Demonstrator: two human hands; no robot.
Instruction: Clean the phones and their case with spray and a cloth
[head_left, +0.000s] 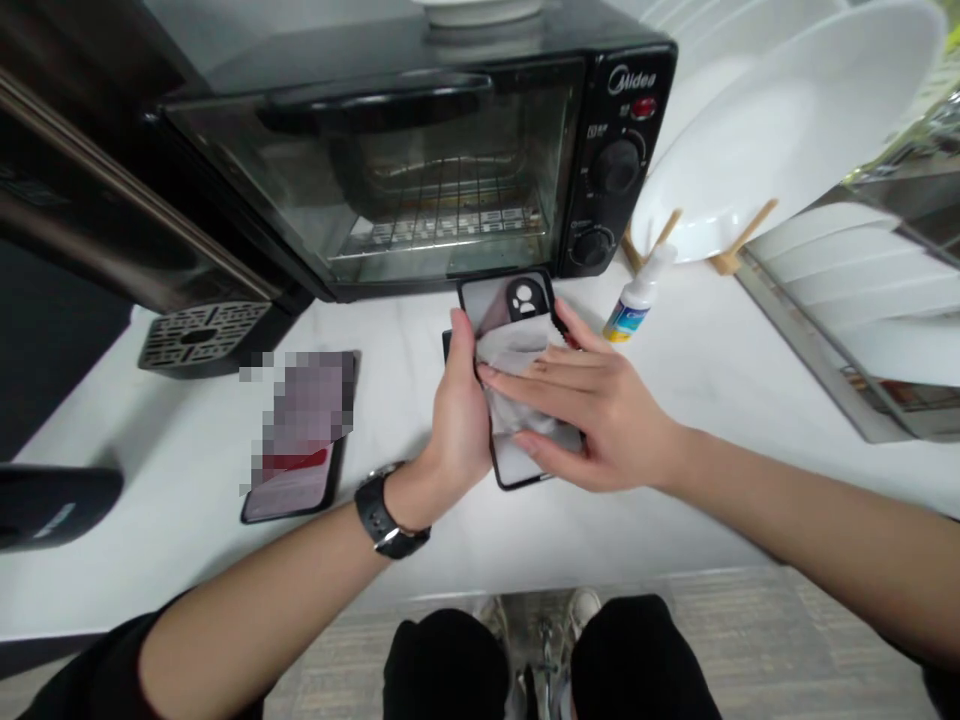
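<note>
Phone case under the cloth, wiping judged to be partway

The fingers of the right hand (604, 415) are spread slightly apart and laid flat on a pale cloth (514, 345), which is pressed to the middle of the phone case (517, 464). The case is gripped at its left edge by the left hand (461, 415), the thumb laid along the rim; the other fingers are hidden.

The case is held above the countertop (465, 545), just in front of the toaster oven (465, 190). Its far end, with the camera openings, and its near end are left uncovered by the cloth; whether either has been wiped cannot be told. The wiping is judged unfinished, since the cloth is kept on the surface.

To the right, a small white bottle (632, 305) is left upright, untouched. To the left, a phone (292, 485) is laid well apart, also untouched.
</note>
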